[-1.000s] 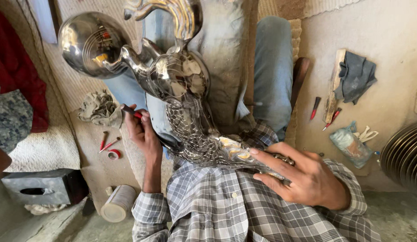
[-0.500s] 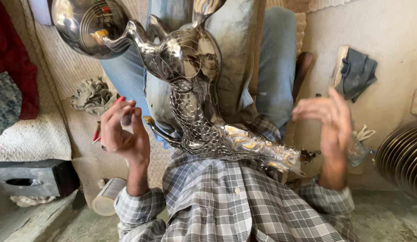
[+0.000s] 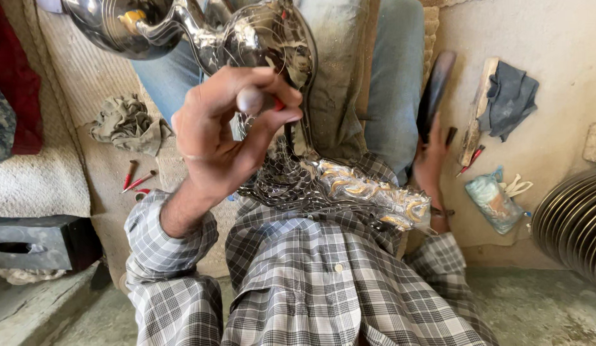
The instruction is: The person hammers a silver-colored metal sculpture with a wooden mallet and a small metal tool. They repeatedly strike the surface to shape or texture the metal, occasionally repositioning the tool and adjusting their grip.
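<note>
The person sits on the floor with a large ornate silver metal vessel [image 3: 291, 128] lying across the lap, its chased, scale-patterned body resting on the checked shirt [image 3: 330, 282] and its polished bulb rising toward the far left. The left hand [image 3: 227, 128] is raised in front of the vessel, thumb and fingers pinched together on a small red-handled tool [image 3: 277, 102], of which only a sliver shows. The right hand [image 3: 432, 160] reaches down to the floor at the right, beside a dark flat tool [image 3: 436, 90]; its fingers look loosely spread, and whether they grip anything cannot be told.

To work well here, the pinch on the small tool probably wants to stay close to the tip for control, while the vessel sits steady on the thighs so the decorated surface does not rock.

As for containers, a clear plastic bag [image 3: 493, 202] lies on the floor to the right and holds something pale and bluish, not clear enough to name. The vessel's inside is not visible. A dark hollow block [image 3: 41, 243] sits near left, its opening dark. Loose red-handled tools [image 3: 136, 179] and a crumpled rag [image 3: 125, 125] lie on the mat at left, and a grey cloth [image 3: 509, 96] lies far right.
</note>
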